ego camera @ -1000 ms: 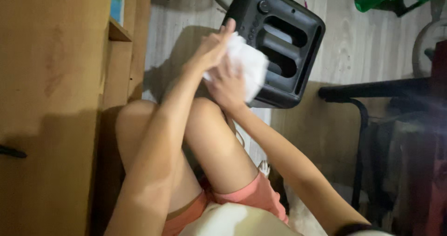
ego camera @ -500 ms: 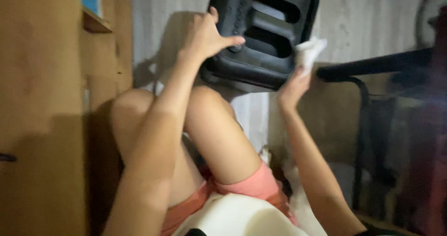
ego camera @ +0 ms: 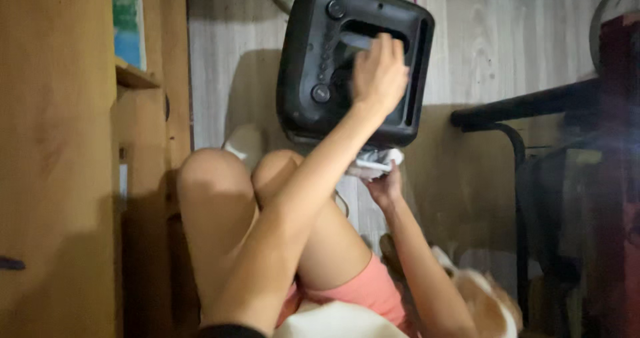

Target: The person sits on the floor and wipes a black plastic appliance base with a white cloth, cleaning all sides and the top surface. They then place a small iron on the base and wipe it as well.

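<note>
- Left hand (ego camera: 379,75) steadies the speaker (ego camera: 353,61), fingers curled into its top handle slot.
- Right hand (ego camera: 385,186), fingers seemingly pinched on the cloth (ego camera: 375,165), should wipe the near edge firmly.

A single head-worn camera looks steeply down past the person's bent knees at the wood-grain floor (ego camera: 220,58), close enough that the black speaker (ego camera: 313,65) fills the upper centre, a wooden cabinet (ego camera: 60,145) lining the left edge.
</note>
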